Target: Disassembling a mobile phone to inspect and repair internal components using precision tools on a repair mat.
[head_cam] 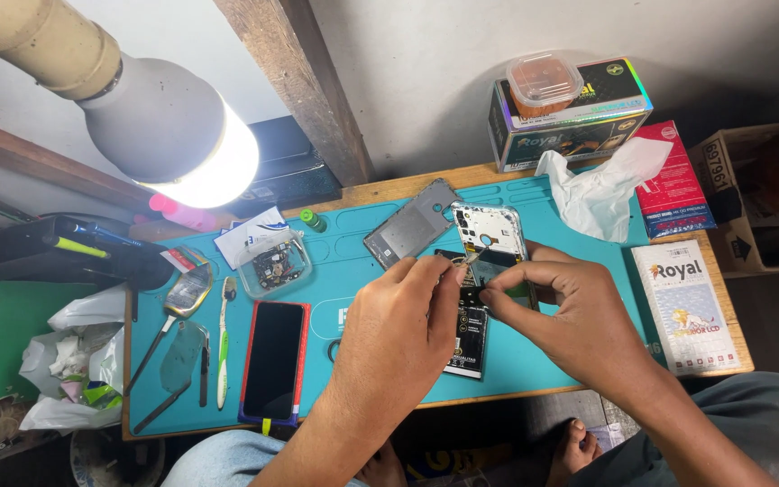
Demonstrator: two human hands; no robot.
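Overhead, a lit bulb (193,149) hanging close, blocking the upper left of the view. On the bench (407,189), a teal work mat (353,271). At its left: a toothbrush (224,343), tweezers (203,365), a loose glass panel (188,289). Next to those, a dark phone in a red case (273,361), face up. At the back: a grey back cover (412,225), a small green bottle (313,220). At right: crumpled white tissue (601,185), a red box (673,180), a white flat box (685,305), a larger box (570,122) bearing a lidded clear tub (545,83), contents orange. Another clear tub (274,264) left of centre, small circuit parts inside. Mid-mat, an opened phone frame (489,233), lower part hidden behind both hands. Left hand (394,338): grip pinched nearly shut, fingertips on a small part at the frame; exact part too small to tell. Right hand (565,316): thumb and forefinger closed on the frame's lower edge, steadying.
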